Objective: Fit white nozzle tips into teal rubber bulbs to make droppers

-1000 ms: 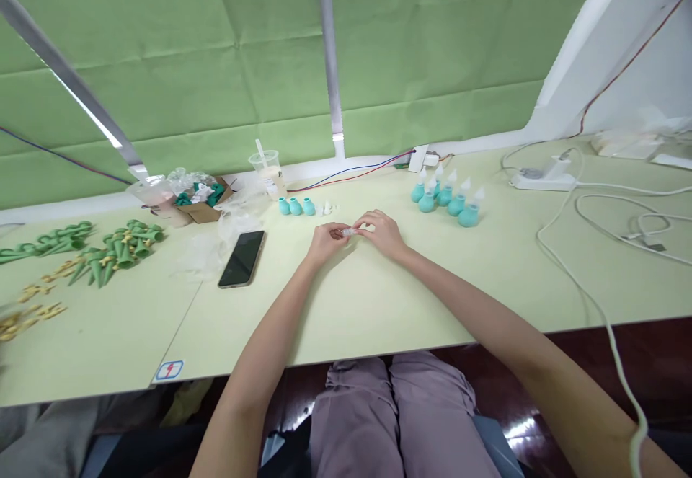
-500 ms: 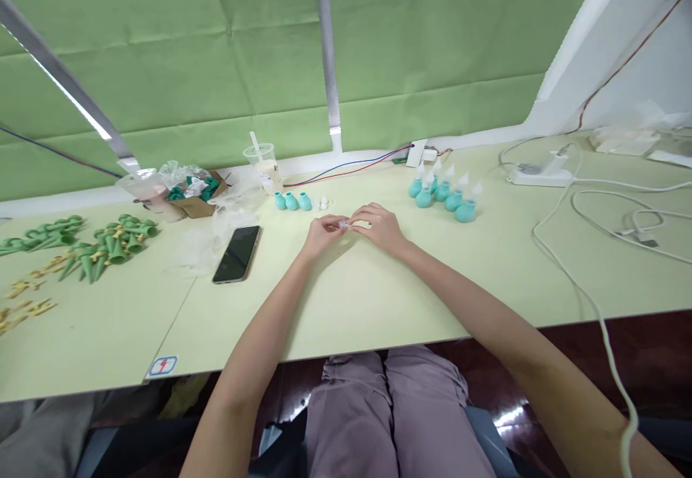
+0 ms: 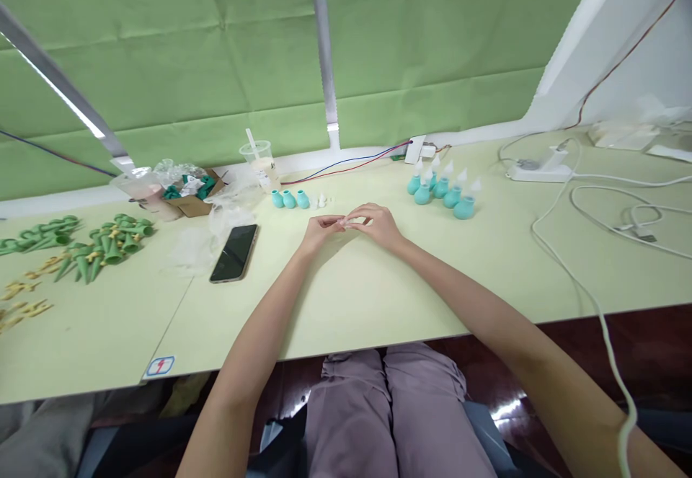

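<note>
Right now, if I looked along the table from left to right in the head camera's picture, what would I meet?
Green pieces → phone → three open teal bulbs → left hand → small pale piece → right hand → tipped teal bulbs → power strip.

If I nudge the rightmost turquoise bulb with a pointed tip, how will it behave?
The turquoise bulb would probably rock or roll, given its rounded sides. Its pale tip stands tall, so it may topple. It looks small beside the right hand, so it is probably light.
</note>
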Action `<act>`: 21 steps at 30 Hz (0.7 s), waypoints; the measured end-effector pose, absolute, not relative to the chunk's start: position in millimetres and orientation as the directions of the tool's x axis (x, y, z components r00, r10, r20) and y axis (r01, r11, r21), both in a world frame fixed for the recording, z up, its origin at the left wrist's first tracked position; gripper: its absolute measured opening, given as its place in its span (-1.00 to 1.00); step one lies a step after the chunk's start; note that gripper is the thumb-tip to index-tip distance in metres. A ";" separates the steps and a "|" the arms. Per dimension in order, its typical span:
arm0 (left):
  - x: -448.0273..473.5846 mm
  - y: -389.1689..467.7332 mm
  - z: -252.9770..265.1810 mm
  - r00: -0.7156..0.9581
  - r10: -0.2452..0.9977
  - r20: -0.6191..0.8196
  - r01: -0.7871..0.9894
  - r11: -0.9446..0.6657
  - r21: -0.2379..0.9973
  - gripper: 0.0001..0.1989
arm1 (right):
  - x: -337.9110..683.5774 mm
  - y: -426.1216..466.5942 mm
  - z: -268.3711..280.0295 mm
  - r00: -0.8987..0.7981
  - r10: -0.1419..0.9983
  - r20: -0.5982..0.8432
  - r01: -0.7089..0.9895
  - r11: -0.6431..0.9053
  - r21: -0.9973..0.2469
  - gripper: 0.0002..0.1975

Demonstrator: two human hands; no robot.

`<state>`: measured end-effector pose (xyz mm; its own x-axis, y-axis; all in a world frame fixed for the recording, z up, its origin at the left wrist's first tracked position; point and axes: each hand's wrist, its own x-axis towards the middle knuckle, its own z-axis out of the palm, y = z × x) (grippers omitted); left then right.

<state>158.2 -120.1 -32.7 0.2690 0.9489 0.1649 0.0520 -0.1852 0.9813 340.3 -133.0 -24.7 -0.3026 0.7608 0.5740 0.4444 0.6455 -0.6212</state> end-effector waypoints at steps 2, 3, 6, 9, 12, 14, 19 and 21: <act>157.3 -120.5 -30.2 0.256 0.949 0.184 0.053 -0.204 0.978 -0.55 | 339.0 -132.8 -24.3 -0.250 0.797 0.550 0.384 0.603 -0.699 -0.74; 157.2 -121.0 -28.7 0.241 0.951 0.192 0.057 -0.211 0.976 -0.55 | 338.0 -132.0 -25.0 -0.213 0.822 0.528 0.345 0.569 -0.747 -0.72; 158.4 -122.3 -24.9 0.184 0.960 0.210 0.083 -0.228 0.970 -0.57 | 333.9 -127.9 -30.5 -0.158 0.913 0.376 0.179 0.401 -0.899 -0.65; 161.8 -122.9 -23.7 0.161 0.954 0.252 0.089 -0.268 0.959 -0.60 | 328.2 -124.7 -36.6 -0.211 0.955 0.210 -0.014 0.212 -0.977 -0.60; 165.4 -124.0 -22.9 0.134 0.945 0.299 0.113 -0.314 0.943 -0.66 | 324.1 -126.0 -36.9 -0.186 0.971 0.151 -0.162 0.122 -0.979 -0.57; 166.4 -125.1 -21.7 0.124 0.936 0.331 0.139 -0.346 0.928 -0.68 | 324.4 -128.0 -34.4 -0.188 0.973 0.133 -0.215 0.092 -0.972 -0.56; 163.8 -125.7 -21.1 0.272 0.867 0.418 0.207 -0.477 0.854 -0.71 | 332.3 -127.5 -31.0 -0.224 0.969 0.099 -0.258 0.039 -0.965 -0.57; 163.1 -125.5 -22.5 0.302 0.837 0.455 0.250 -0.531 0.810 -0.69 | 334.1 -125.4 -31.8 -0.210 0.974 0.080 -0.268 0.021 -0.963 -0.58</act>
